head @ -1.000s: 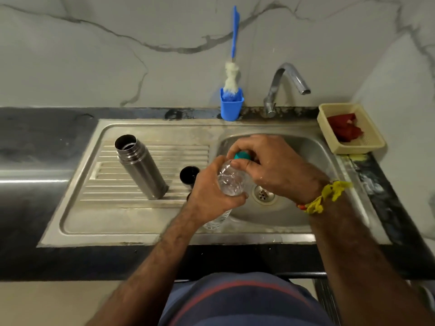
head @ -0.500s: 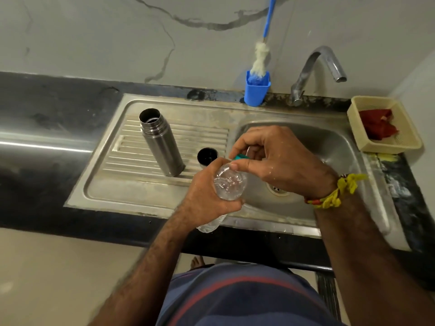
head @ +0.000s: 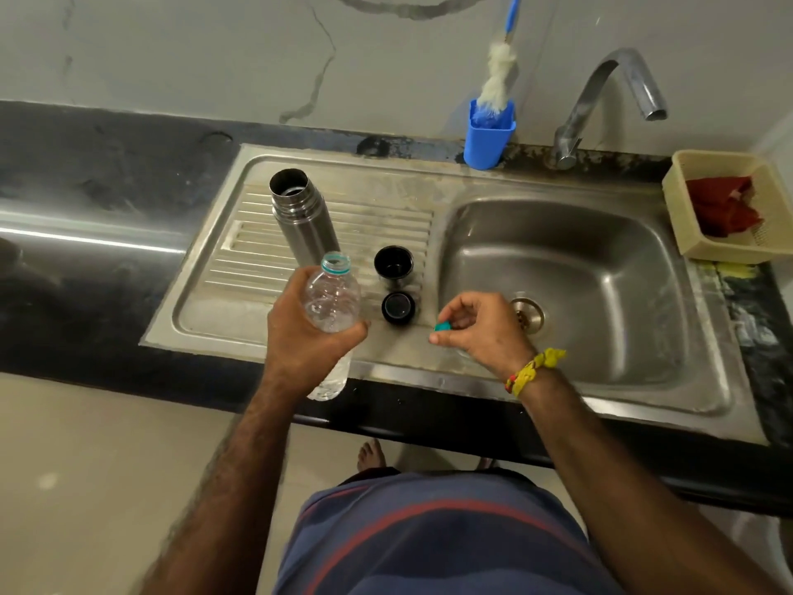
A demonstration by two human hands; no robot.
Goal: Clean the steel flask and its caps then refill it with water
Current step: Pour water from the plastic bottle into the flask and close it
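Now bottle cap off, pinched in your right hand; left hand grips open water bottle. Steel flask, frame centre-left, ready for refill.

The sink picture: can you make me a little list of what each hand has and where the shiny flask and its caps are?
left hand: grips a clear plastic bottle, mouth uncapped
right hand: pinches the small teal bottle cap
steel flask: upright on the ribbed drainboard, open at the top
flask caps: two dark caps on the drainboard, beside the flask
sink basin: drain visible, tap not running
behind the sink: bottle brush in a blue holder
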